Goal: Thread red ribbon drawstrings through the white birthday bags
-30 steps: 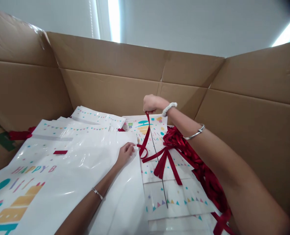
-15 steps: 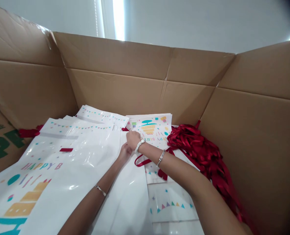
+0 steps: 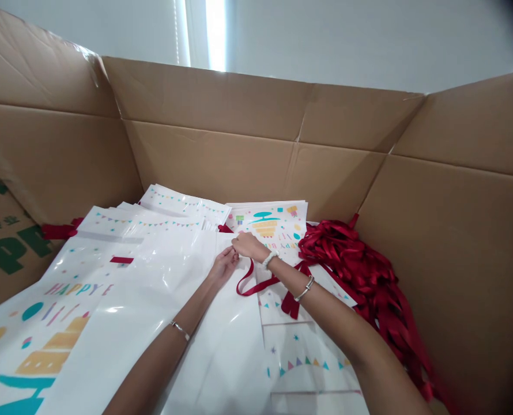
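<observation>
My left hand (image 3: 225, 264) and my right hand (image 3: 248, 246) meet near the top edge of a large white sheet-like bag (image 3: 222, 328). The fingers of both are closed together; a red ribbon (image 3: 260, 286) loops down from beside them and runs under my right wrist. It looks pinched at my fingertips, though the exact grip is too small to make out. To the left lies a white bag with "HAPPY B" lettering and a cake print (image 3: 53, 351), with a short red strip (image 3: 121, 260) on it.
Tall cardboard walls (image 3: 213, 153) surround everything. A heap of red ribbons (image 3: 347, 248) lies along the right side. More printed white bags (image 3: 183, 202) are stacked at the back, and others (image 3: 306, 346) overlap at the lower right. Red ribbon (image 3: 60, 231) also pokes out at the left.
My right hand has shifted slightly right and turned flatter, opening a little space between the wrists. More of the red ribbon loop shows below it. The whole view has moved slightly.
</observation>
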`<action>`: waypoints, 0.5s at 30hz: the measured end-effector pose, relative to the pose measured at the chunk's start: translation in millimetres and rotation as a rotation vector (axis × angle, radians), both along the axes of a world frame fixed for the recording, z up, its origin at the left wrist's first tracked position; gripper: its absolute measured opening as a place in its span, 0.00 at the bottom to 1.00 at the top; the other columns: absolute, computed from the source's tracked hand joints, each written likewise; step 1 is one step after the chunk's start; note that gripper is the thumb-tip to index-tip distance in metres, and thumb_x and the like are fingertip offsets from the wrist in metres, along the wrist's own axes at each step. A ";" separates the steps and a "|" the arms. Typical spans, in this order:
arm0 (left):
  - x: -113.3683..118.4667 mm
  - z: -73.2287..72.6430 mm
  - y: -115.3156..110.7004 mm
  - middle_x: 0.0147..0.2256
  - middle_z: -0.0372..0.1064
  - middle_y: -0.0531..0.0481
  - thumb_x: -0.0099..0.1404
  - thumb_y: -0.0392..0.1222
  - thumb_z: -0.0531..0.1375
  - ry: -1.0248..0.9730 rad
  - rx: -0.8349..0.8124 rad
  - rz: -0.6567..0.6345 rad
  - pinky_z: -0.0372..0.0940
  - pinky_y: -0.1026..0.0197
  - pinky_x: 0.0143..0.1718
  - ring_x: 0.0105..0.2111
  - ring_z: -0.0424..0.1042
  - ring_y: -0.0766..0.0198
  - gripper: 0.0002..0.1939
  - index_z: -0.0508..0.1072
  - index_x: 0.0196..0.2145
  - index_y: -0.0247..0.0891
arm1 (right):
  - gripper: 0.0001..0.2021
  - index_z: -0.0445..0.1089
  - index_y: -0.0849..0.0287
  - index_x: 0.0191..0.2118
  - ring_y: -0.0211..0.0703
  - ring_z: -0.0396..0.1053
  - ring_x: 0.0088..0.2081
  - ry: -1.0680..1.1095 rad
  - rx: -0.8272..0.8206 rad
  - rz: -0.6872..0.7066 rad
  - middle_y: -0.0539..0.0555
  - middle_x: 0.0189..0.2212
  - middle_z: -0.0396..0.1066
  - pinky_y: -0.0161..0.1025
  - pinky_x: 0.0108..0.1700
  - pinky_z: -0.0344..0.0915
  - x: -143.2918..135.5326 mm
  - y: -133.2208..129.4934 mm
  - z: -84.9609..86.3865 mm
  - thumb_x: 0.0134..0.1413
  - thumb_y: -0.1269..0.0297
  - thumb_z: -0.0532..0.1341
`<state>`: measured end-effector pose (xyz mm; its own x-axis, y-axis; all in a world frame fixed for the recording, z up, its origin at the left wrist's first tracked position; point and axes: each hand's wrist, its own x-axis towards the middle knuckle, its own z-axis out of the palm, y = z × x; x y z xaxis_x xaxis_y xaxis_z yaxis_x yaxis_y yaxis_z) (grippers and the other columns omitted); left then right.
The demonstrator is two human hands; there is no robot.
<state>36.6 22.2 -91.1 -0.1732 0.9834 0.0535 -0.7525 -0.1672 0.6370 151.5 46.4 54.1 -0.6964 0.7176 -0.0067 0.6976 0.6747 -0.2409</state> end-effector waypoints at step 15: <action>2.2 5.2 -3.4 0.32 0.73 0.50 0.51 0.32 0.74 0.035 0.017 0.028 0.69 0.68 0.38 0.31 0.72 0.70 0.15 0.77 0.36 0.34 | 0.02 0.66 0.58 0.36 0.36 0.66 0.27 0.693 -0.261 -0.068 0.47 0.28 0.70 0.34 0.36 0.64 79.9 -12.4 -73.1 0.59 0.70 0.56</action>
<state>38.8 18.8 -85.9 -0.1988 0.9771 0.0765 -0.7247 -0.1991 0.6596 231.4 34.0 -19.0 -0.5568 0.7947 0.2418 0.3655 0.4958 -0.7878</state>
